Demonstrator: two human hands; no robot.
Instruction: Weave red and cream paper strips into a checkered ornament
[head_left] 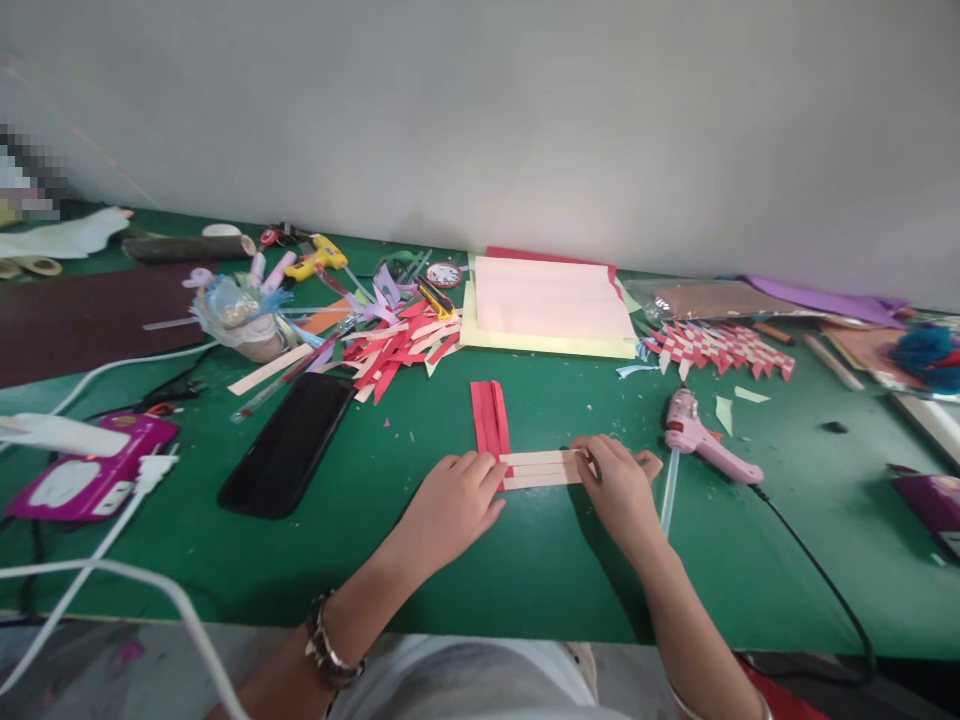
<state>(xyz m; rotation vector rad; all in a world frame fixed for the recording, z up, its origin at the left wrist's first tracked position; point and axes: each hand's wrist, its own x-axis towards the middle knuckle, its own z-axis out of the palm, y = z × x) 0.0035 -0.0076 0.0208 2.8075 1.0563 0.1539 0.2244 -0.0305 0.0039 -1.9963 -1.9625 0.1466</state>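
Note:
Red paper strips (489, 415) point away from me and meet pale pink paper strips (544, 468) that run to the right, woven together at the corner. My left hand (461, 505) grips that corner, its fingertips over the crossing, which they partly hide. At the other end, my right hand (619, 485) pinches the pale strips between thumb and fingers. A pink glue gun (709, 438) lies just beyond my right hand, its clear glue stick poking out toward me.
A black phone (289, 445) lies left of my hands. Behind are loose paper strips (405, 345), stacked paper sheets (553, 298), a yellow glue gun (319, 258) and a red-and-white woven paper piece (720, 348). White cables (150, 570) cross the left side near a purple power strip (97, 468).

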